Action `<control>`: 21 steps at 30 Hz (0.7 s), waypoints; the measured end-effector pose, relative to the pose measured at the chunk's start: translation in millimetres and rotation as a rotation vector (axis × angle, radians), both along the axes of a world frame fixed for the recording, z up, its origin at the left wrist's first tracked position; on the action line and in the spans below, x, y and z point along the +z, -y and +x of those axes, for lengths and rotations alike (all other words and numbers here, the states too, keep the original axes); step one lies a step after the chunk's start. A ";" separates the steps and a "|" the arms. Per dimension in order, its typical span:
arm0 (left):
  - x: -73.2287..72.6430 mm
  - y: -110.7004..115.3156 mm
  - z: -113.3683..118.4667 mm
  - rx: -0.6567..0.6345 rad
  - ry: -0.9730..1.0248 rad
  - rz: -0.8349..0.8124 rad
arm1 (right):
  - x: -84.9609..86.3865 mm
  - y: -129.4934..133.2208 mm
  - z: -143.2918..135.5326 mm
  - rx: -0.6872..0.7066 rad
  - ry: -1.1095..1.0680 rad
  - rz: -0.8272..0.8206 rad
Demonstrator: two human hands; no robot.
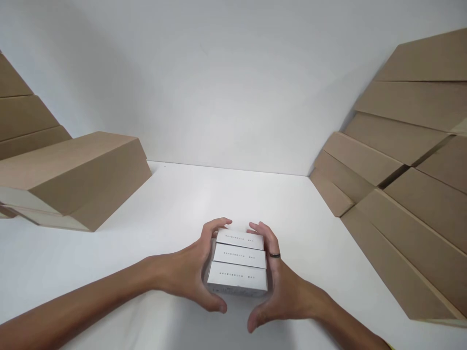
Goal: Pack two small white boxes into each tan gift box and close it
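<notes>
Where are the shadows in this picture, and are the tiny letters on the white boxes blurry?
Head view: a grey shadow covers the white surface on the near side of the small white boxes; head view: a fainter one dims the upper left of the wall; head view: yes, the tiny letters look too soft to read.

Nothing legible, too small. White boxes [240, 259], three: each upward face has one row of tiny dark print [232, 274], short separate group at right. Nearest box's front side: fainter print.
</notes>
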State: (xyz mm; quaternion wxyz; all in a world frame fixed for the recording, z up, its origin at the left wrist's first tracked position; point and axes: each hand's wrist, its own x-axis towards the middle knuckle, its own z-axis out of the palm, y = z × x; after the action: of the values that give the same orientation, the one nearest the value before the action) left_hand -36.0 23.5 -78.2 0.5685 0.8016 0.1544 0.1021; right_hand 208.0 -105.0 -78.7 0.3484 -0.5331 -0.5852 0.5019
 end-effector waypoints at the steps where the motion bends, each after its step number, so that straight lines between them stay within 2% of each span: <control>1: -0.6 -1.3 -1.6 0.005 0.014 0.025 | -1.4 0.8 1.8 -0.014 0.020 0.014; 5: 0.4 -4.5 -6.1 0.021 0.049 0.114 | -0.2 2.7 6.1 -0.032 0.084 0.006; 9: 16.4 -4.0 -4.8 0.078 -0.014 0.192 | 1.3 4.4 6.9 -0.044 0.133 -0.043; 12: 31.3 -1.0 0.6 0.112 -0.026 0.233 | -8.7 6.2 7.1 -0.085 0.181 -0.062; 15: 39.1 5.8 4.8 0.165 -0.032 0.226 | -26.5 5.7 8.9 -0.129 0.182 0.056; 18: 39.1 12.6 3.9 0.304 -0.024 0.182 | -43.2 0.9 13.5 -0.176 0.141 0.188; 21: 37.0 6.1 -3.7 0.546 0.014 0.075 | -52.2 -4.1 18.3 -0.202 0.102 0.286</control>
State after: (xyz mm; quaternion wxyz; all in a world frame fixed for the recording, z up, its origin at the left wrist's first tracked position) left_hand -39.6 17.5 -41.2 0.4908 0.7501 0.3570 0.2629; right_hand 226.4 -100.9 -130.9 0.4394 -0.5587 -0.6110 0.3483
